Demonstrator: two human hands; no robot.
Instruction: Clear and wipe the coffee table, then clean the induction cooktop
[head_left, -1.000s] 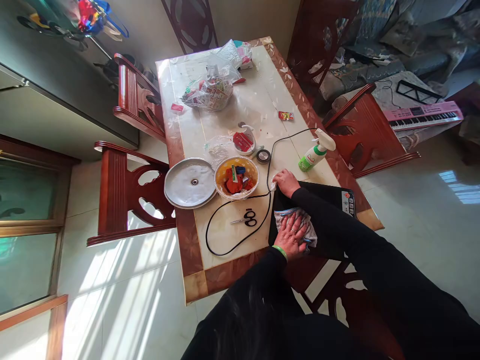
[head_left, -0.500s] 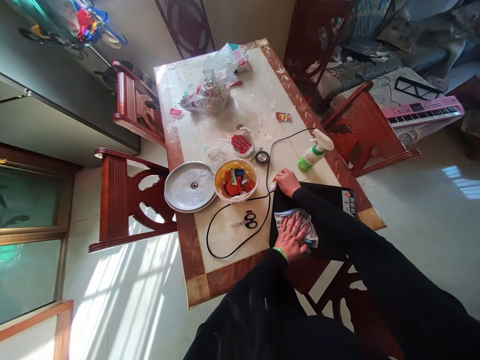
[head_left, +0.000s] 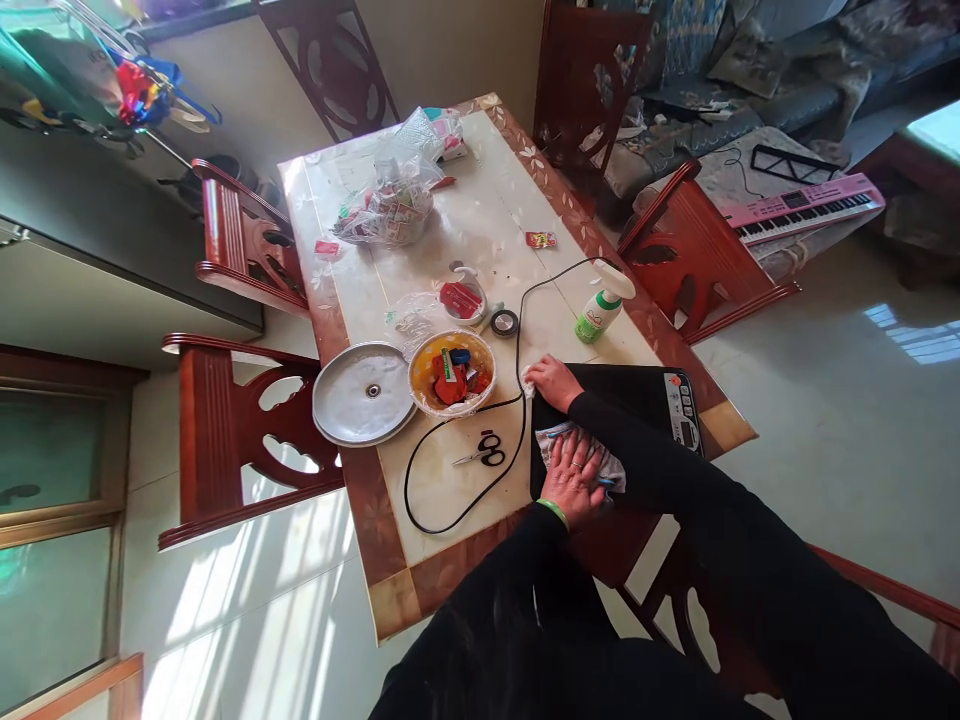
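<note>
My left hand (head_left: pixel 572 482), with a green bangle and a ring, lies flat with fingers spread on a striped cloth (head_left: pixel 616 472). The cloth rests on the near left part of a black induction cooktop (head_left: pixel 630 385), whose button panel (head_left: pixel 682 405) faces right. At the cooktop's far left corner is my right hand (head_left: pixel 555 383), its fingers curled around a crumpled white tissue (head_left: pixel 528 382). My right forearm crosses over the cooktop and hides part of it. A black power cord (head_left: pixel 519 345) loops across the table beside both hands.
Left of the hands are scissors (head_left: pixel 484 452), a lined bowl of wrappers (head_left: pixel 420 385) and round metal lids (head_left: pixel 352 400). A spray bottle (head_left: pixel 596 318) stands beyond the cooktop. Black tape (head_left: pixel 505 322) and a plastic bag (head_left: pixel 390 210) lie farther off. Chairs (head_left: pixel 240 430) surround the table (head_left: pixel 480 235).
The camera view has shifted, so the table's objects sit farther left in the picture. Both hands keep nearly the same places on the cooktop; the cloth has barely moved.
</note>
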